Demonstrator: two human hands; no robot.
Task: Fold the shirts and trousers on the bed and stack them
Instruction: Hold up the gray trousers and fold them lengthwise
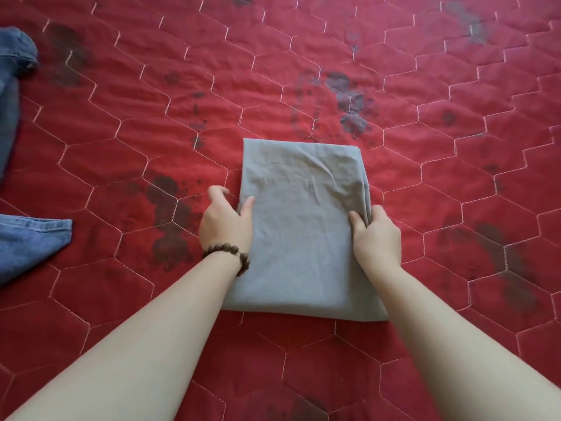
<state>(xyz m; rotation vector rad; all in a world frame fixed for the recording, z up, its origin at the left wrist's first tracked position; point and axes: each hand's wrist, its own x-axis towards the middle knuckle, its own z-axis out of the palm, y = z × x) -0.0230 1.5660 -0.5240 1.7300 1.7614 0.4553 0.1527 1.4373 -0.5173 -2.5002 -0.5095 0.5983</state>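
Shirt, folded, is lying on the bed; we are gripping its sides, left hand and right hand, probably to lift it square.

soft, even daylight across the whole frame, no hard glare anywhere. the red quilt reads bright and saturated in the middle, a touch washed out toward the top. shadows stay faint: a thin dark line under the near edge of the grey folded garment, a soft one beside the left hand. centre is fairly sharp, creases readable. the edges smear, with the stitching lines bending outward at the corners, and the forearms stretch wide at the bottom. blue denim at the left edge looks soft.
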